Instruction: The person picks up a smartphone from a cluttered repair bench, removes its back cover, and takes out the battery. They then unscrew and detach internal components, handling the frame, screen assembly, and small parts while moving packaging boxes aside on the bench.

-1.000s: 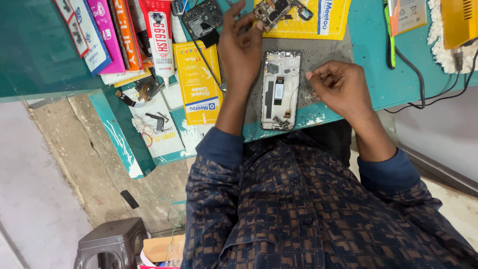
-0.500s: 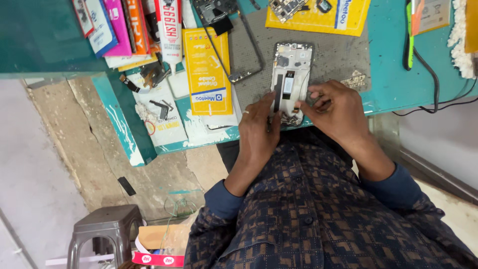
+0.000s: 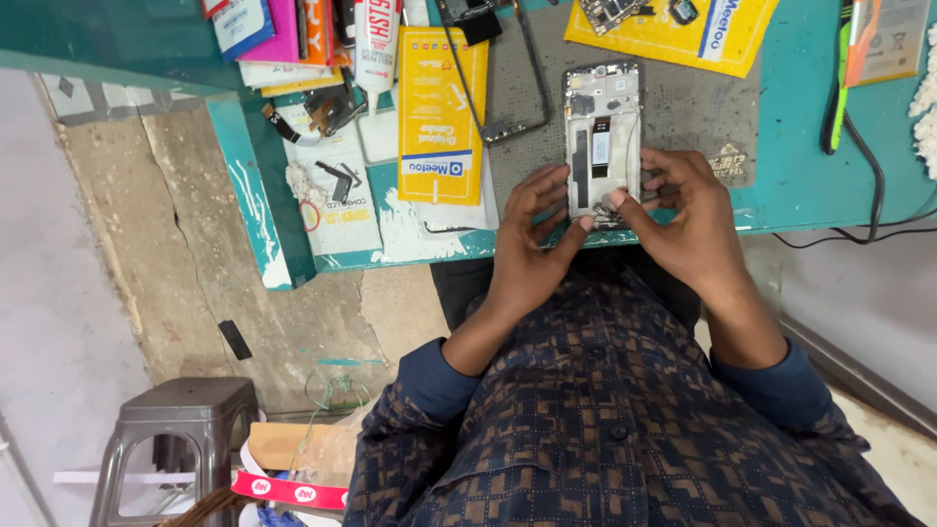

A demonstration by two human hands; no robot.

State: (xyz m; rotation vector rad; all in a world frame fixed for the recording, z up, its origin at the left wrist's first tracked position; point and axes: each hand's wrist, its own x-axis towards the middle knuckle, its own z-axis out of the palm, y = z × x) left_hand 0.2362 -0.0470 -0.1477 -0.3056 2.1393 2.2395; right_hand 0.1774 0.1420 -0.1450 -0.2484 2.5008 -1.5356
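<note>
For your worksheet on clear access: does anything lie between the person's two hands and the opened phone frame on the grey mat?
Nothing visible does. The left hand and right hand already touch the near end of the opened phone frame on the grey mat; the loose black bezel lies off to its side.

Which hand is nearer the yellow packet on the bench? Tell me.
Left. The left hand sits just beside the yellow packet, below its lower right corner, at the opened phone; the right hand is across the phone, farther away.
</note>
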